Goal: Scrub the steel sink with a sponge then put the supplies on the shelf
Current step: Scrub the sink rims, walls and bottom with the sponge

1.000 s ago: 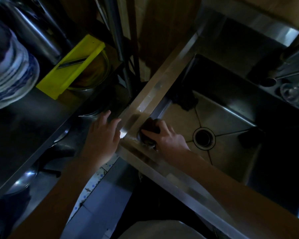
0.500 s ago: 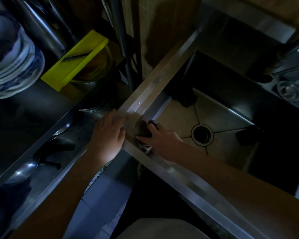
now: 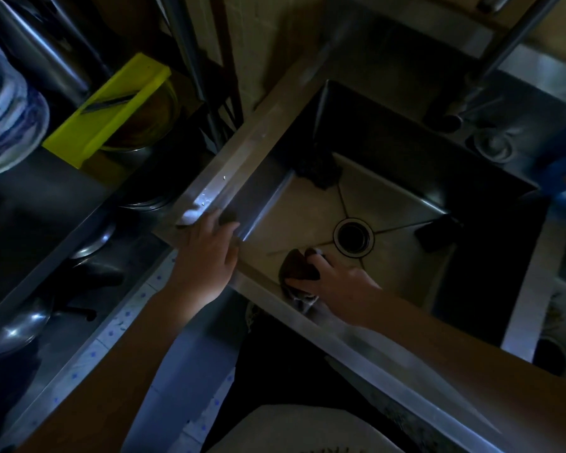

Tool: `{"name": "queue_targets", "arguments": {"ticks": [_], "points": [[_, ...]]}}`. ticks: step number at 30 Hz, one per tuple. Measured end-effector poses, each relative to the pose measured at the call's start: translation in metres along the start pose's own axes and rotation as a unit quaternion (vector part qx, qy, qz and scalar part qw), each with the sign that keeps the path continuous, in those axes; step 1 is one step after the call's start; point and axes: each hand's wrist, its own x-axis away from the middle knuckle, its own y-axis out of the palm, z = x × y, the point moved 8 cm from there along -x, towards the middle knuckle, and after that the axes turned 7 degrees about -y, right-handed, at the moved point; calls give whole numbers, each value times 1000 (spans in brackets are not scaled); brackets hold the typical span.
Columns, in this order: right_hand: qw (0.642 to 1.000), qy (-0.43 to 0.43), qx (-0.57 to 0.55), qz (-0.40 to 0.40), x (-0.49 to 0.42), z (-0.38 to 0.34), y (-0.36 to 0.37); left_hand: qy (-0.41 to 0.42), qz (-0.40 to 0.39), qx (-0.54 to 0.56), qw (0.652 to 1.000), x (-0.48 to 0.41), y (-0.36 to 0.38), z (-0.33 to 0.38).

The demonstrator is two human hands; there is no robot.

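Both hands are at the near left corner of the steel sink (image 3: 242,152). The left hand (image 3: 206,253) lies flat on the rim with its fingers straight and slightly spread, fingertips reaching over the inner edge. The right hand (image 3: 337,276) reaches down inside the basin and grips a dark sponge (image 3: 298,268), fingers curled over it, pressing it where the floor meets the near wall, just beside the round drain (image 3: 353,237). A dark crumpled cloth (image 3: 317,168) sits in the far left corner of the basin, and another dark lump (image 3: 435,233), too dim to identify, lies on the floor to the right of the drain. On the shelf (image 3: 30,204) to the left, a yellow board (image 3: 108,106) rests across a bowl (image 3: 144,125), near a stack of blue-and-white plates (image 3: 4,109).
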Motion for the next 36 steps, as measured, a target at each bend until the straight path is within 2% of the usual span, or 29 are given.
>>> {"name": "queue_targets", "arguments": {"ticks": [5,15,20,28,36], "points": [[999,18,-2,26,41,10,9,9,9,-7,1000,11,14,25],[996,56,-59,-20,113,23,53,55,18,-32,998,31,56,82],[996,53,-47,52,148,23,48,54,7,-65,996,39,81,96],[992,85,-87,24,197,29,79,64,-4,-57,996,49,100,107],[983,125,-119,62,232,36,93,114,7,-26,993,57,104,141]]}}
